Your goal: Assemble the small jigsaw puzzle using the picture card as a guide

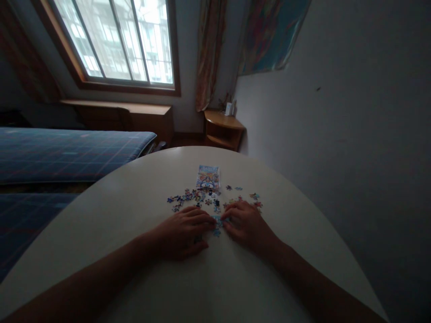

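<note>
Between my hands lies a small cluster of light-blue jigsaw puzzle pieces [217, 221] on the white round table [148, 278]. My left hand [190, 229] rests on its left side, fingers stretched out and thumb spread apart. Its fingertips touch the cluster's left edge, and a dark piece [197, 238] shows in the gap by the thumb. From the right, my right hand [245, 224] curls its fingers and thumb at a light-blue puzzle piece beside the cluster, mostly hidden by the fingers. Loose puzzle pieces [188, 195] lie scattered just beyond both hands.
A colourful picture card [208, 177] lies flat behind the pieces. More pieces [255, 196] are at the right. Past the table are a bed with a plaid blue mattress [74, 150], a corner shelf [224, 120] and a window [117, 42]. A grey wall [353, 134] runs along the right.
</note>
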Tool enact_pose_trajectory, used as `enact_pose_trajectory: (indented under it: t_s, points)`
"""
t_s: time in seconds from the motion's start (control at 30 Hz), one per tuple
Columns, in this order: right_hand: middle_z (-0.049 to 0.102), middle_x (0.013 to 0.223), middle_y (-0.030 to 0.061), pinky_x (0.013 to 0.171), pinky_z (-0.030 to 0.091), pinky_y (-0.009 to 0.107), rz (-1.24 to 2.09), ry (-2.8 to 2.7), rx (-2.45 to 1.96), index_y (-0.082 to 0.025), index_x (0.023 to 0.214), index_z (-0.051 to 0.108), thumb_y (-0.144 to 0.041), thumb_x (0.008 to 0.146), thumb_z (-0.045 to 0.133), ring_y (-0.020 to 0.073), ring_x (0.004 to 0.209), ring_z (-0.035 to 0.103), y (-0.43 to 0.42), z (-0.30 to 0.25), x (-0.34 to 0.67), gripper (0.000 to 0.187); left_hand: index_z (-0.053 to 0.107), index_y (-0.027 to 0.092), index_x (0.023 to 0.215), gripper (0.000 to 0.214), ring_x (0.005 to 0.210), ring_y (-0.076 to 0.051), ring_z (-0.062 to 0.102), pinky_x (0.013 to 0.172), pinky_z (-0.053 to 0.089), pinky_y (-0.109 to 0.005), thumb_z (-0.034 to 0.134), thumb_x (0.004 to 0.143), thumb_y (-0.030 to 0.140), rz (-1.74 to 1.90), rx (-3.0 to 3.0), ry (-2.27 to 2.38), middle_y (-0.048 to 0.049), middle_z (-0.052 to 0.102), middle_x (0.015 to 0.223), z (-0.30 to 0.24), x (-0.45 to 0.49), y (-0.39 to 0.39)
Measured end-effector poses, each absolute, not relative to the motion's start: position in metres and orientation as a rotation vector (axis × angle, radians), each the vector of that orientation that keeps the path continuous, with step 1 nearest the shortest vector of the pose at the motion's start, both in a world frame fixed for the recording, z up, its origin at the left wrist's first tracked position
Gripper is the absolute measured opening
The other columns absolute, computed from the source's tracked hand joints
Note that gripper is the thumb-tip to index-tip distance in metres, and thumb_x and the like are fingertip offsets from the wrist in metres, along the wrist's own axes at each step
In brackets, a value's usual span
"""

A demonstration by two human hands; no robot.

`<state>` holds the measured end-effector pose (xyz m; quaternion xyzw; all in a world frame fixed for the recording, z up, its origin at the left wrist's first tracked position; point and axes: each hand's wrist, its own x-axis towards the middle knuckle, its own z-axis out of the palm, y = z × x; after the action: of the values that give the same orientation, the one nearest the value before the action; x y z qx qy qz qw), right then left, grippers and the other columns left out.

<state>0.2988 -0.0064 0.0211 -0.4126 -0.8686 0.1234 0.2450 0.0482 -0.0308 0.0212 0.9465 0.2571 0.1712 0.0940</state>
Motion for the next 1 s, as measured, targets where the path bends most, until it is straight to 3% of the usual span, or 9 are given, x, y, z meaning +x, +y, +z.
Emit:
enact_pose_trajectory:
  t_s: [0.17, 0.33, 0.77, 1.0]
  points:
    - [0.071, 0.103, 0.0066, 0.104, 0.041, 0.05, 0.303, -2.383, -1.138, -0.022, 0.084, 0.07, -0.017, 0.078, 0.07, 0.0248, 0.103, 0.064, -0.0071, 0.0239, 0.299, 0.008, 0.054, 0.021, 0.133, 0.041, 0.121, -0.027, 0.056, 0.107, 0.042, -0.046, 0.054, 0.094, 0.034, 0.511, 2.808, 0.771, -0.0093, 0.062, 0.132, 0.0236, 0.0482, -0.0323]
    - [0.07, 0.111, 0.0087, 0.1, 0.044, 0.048, 0.327, -2.399, -1.093, -0.024, 0.105, 0.07, -0.022, 0.08, 0.07, 0.0253, 0.107, 0.064, -0.0091, 0.0243, 0.3002, 0.025, 0.054, 0.022, 0.133, 0.04, 0.12, -0.026, 0.057, 0.106, 0.044, -0.044, 0.054, 0.094, 0.032, 0.541, 2.808, 0.768, -0.0093, 0.062, 0.13, 0.0242, 0.0491, -0.0328]
    - [0.071, 0.111, 0.0082, 0.097, 0.044, 0.044, 0.408, -2.394, -1.106, -0.022, 0.095, 0.069, -0.019, 0.078, 0.072, 0.0257, 0.109, 0.063, -0.012, 0.0233, 0.2949, 0.018, 0.053, 0.022, 0.135, 0.041, 0.122, -0.026, 0.056, 0.105, 0.045, -0.043, 0.053, 0.095, 0.033, 0.513, 2.798, 0.764, -0.0098, 0.061, 0.131, 0.0231, 0.0487, -0.0319]
    - [0.071, 0.11, 0.0082, 0.102, 0.041, 0.048, 0.412, -2.373, -1.124, -0.022, 0.091, 0.067, -0.022, 0.079, 0.072, 0.026, 0.109, 0.063, -0.0099, 0.0219, 0.2978, 0.013, 0.053, 0.022, 0.134, 0.041, 0.122, -0.027, 0.056, 0.105, 0.046, -0.045, 0.055, 0.094, 0.031, 0.506, 2.817, 0.776, -0.0087, 0.061, 0.132, 0.0214, 0.0494, -0.0313]
